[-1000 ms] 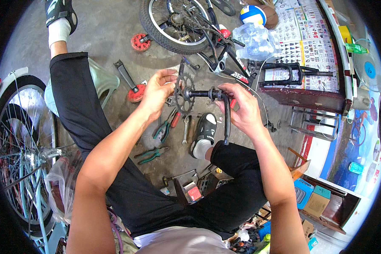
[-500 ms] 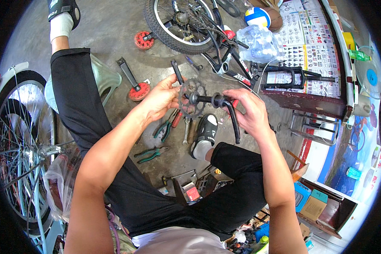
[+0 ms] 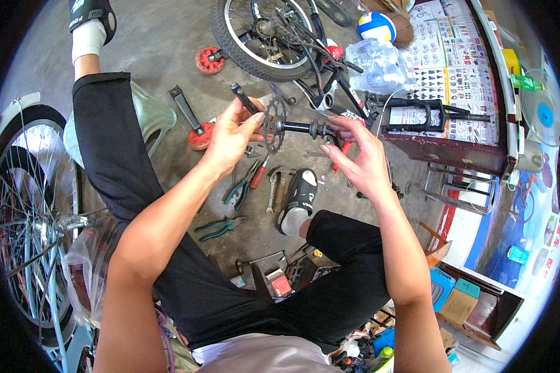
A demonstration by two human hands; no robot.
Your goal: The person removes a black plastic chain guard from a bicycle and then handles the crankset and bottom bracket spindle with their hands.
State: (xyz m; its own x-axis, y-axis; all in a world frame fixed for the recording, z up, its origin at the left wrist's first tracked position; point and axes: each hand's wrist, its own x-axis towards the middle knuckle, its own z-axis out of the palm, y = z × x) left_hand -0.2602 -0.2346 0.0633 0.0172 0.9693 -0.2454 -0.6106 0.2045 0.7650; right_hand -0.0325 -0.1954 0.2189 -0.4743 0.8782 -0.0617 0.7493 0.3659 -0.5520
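My left hand (image 3: 229, 133) is closed on the chainring side of a black bicycle crankset, its thumb against the toothed chainring (image 3: 274, 124). One crank arm (image 3: 245, 98) sticks up past those fingers. The crankset's axle (image 3: 302, 127) runs level to the right, with rings (image 3: 317, 130) near its far end. At that end is my right hand (image 3: 361, 152), thumb and fingers apart. Its fingertips are by the axle end; the other crank arm is mostly hidden behind them, and whether they touch it is unclear.
On the floor below lie green-handled pliers (image 3: 221, 228), more pliers (image 3: 242, 189), a red-handled screwdriver (image 3: 260, 173) and a wrench (image 3: 272, 193). A bicycle wheel (image 3: 264, 37) and frame lie ahead. A black fork (image 3: 417, 115) rests on the right-hand table. A spoked wheel (image 3: 28, 217) stands left.
The crankset has turned about its axle: the left crank arm leans further left, and the right one has swung from hanging down to behind my right hand. My right-hand fingers have spread.
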